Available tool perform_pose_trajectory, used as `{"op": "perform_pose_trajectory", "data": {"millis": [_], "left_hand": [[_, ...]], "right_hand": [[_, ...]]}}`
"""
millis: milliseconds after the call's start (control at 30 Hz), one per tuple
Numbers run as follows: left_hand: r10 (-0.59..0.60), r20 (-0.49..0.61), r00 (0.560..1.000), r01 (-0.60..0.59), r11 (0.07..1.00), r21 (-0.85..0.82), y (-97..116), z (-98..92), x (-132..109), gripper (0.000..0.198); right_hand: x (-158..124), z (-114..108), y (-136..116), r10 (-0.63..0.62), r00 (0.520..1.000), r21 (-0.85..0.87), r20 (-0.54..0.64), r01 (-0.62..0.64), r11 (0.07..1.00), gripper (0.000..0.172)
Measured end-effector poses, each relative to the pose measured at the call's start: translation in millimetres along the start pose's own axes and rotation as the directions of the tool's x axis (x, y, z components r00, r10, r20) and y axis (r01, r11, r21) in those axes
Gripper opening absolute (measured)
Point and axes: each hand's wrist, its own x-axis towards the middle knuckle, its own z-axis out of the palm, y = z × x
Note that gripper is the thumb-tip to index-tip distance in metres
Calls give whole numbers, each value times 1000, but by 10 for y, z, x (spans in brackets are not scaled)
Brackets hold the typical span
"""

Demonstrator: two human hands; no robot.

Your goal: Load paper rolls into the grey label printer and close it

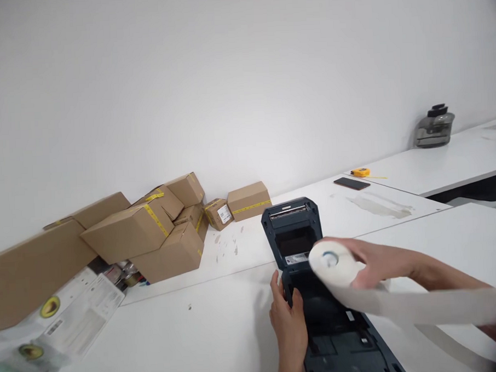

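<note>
A dark label printer point(337, 335) stands on the white table with its lid point(293, 228) raised. My left hand point(289, 321) grips the left wall of the printer body near the hinge, thumb over the edge. My right hand point(376, 260) is closed round a roll of white paper point(331, 262) above the right side of the open printer. A loose strip of the paper point(442, 307) trails to the right, blurred by motion. The roll's core shows a bluish ring.
Cardboard boxes point(127, 232) are piled at the left, with plastic-wrapped packets point(81, 314) before them. A smaller box point(248, 201) sits by the wall. Farther right are a phone point(352, 183), a yellow tape measure point(360, 172) and a dark translucent bottle point(434, 127).
</note>
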Motion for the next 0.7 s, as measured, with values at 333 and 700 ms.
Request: {"op": "perform_pose_trajectory", "data": {"millis": [333, 700], "left_hand": [[30, 15, 999, -27, 990, -137, -74, 16, 34, 36], [39, 20, 999, -33, 969, -243, -116, 23, 59, 24]], "right_hand": [[303, 347, -20, 154, 968, -251, 200, -101, 963, 67], [368, 391, -133, 280, 930, -421, 238, -160, 893, 66]]}}
